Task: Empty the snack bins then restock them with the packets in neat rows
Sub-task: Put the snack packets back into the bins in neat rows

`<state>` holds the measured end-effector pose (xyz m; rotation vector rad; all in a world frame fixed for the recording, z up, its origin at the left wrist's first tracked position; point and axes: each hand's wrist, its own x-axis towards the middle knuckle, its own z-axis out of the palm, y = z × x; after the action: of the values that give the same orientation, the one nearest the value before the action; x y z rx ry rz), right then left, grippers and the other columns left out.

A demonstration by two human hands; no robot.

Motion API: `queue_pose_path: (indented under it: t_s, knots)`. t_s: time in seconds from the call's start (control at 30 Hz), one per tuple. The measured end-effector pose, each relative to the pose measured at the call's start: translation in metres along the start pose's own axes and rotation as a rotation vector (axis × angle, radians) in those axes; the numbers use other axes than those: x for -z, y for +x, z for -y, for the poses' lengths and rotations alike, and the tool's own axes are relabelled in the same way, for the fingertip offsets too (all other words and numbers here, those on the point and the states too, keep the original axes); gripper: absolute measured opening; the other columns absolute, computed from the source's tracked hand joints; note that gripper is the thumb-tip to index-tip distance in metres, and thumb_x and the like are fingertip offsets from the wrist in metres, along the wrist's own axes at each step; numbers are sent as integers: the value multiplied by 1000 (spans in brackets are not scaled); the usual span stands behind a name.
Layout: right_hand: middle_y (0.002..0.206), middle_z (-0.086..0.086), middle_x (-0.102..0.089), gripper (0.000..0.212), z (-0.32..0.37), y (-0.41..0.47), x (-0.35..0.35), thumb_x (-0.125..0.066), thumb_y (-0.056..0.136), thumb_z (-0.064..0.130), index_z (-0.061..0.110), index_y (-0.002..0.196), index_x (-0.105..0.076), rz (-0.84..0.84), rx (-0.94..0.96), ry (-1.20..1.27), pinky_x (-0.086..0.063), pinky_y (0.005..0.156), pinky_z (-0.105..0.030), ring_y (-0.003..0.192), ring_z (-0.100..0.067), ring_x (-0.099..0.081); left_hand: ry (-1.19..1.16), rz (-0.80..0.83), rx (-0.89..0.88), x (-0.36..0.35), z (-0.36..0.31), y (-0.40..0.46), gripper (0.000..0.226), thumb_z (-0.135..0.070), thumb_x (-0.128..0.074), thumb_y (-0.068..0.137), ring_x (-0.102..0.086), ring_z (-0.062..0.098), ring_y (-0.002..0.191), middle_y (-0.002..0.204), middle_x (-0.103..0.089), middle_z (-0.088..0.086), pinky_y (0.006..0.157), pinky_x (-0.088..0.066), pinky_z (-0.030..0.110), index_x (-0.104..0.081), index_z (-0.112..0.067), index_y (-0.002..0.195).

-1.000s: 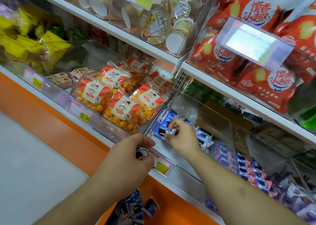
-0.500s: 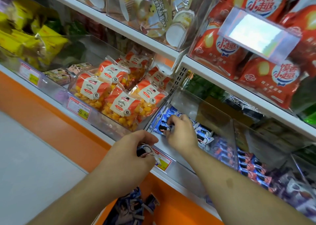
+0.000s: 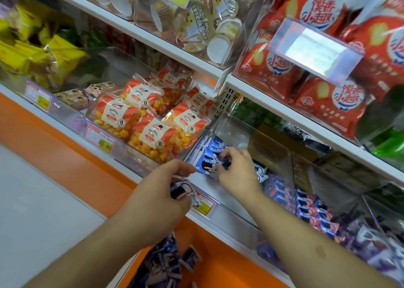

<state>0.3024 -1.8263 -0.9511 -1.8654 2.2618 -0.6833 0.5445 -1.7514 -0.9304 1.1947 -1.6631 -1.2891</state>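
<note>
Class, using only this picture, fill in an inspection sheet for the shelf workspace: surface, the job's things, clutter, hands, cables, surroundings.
Surface: clear bin on the lower shelf, floor partly bare.
Job's things: blue cookie packets lined against the bin's left wall; more packets piled below.
Clutter: a few packets loose behind the right hand.
Hands: left hand holds one packet at the bin's front; right hand pinches a packet in the row.
Cables: nothing seen.
Surroundings: Hollow Crisp bags in the neighbouring bin, red bags above.
</note>
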Motion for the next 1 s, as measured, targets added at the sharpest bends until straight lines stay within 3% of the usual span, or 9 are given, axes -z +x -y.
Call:
queue_pose_path:
  t_s: [0.07,0.17,0.3,0.5,0.63,0.77,0.83,0.93,1.0]
  knots:
    - [103,0,-59,17,12,-15,14,-69,94,10,26,100,-64,-29,-40,214,-49,77,-29,86,-14,-62,-5,-18,-30,0,0,0,52,-21,-75,94,-65,-5,97,127,-52,-29,63,-52,7,-51,-55,124]
    - [88,-14,-69,9,36,-48,45,-62,101,11,15,96,-69,200,-98,595,-47,64,-35,73,-18,-65,-34,-23,-85,0,-3,-2,58,-22,-80,91,-55,-22,101,127,-50,-28,65,-43,-3,-50,-58,124]
    - [78,-7,-71,20,52,-85,68,-73,98,25,7,106,-71,482,-107,667,-50,58,-36,67,-25,-61,-35,3,-185,-5,-11,-5,63,-16,-82,88,-53,-19,114,130,-50,-30,76,-47,-1,-52,-58,124]
    - [86,-14,-77,34,51,-96,81,-78,93,7,22,122,-68,454,-81,771,-53,69,-39,67,-24,-66,11,-21,-278,-10,-13,-7,63,-24,-88,81,-49,-16,125,135,-41,-31,93,-54,12,-55,-48,128]
    - [81,-9,-78,36,51,-98,86,-78,92,6,28,120,-69,361,-9,705,-57,70,-40,71,-20,-73,44,-153,-162,-9,-11,-5,60,-48,-91,70,-56,-14,108,121,-51,-32,79,-57,17,-56,-51,119]
    - [67,-7,-67,30,46,-97,90,-82,91,23,38,115,-69,400,113,533,-47,66,-26,63,-13,-58,128,-134,-142,-13,-10,-4,46,-46,-92,72,-62,-14,95,103,-65,-28,69,-52,9,-62,-48,107]
    - [61,-12,-58,25,43,-93,89,-86,87,24,30,103,-68,394,144,484,-41,61,-22,59,-15,-50,118,-119,-150,-15,-10,-3,55,-39,-94,72,-63,-11,97,111,-61,-29,71,-55,9,-59,-50,114]
    - [69,-27,-57,24,32,-78,81,-88,85,24,27,93,-66,326,125,461,-38,58,-31,57,-20,-44,227,-159,-171,-14,-6,-1,65,-41,-87,80,-57,-10,104,125,-47,-30,76,-57,15,-49,-51,132]
    - [70,-20,-62,26,18,-61,71,-89,85,23,24,89,-63,240,67,467,-38,58,-32,57,-18,-45,344,-164,-158,-12,-1,1,65,-44,-76,90,-55,-3,108,133,-41,-26,82,-55,21,-41,-50,144]
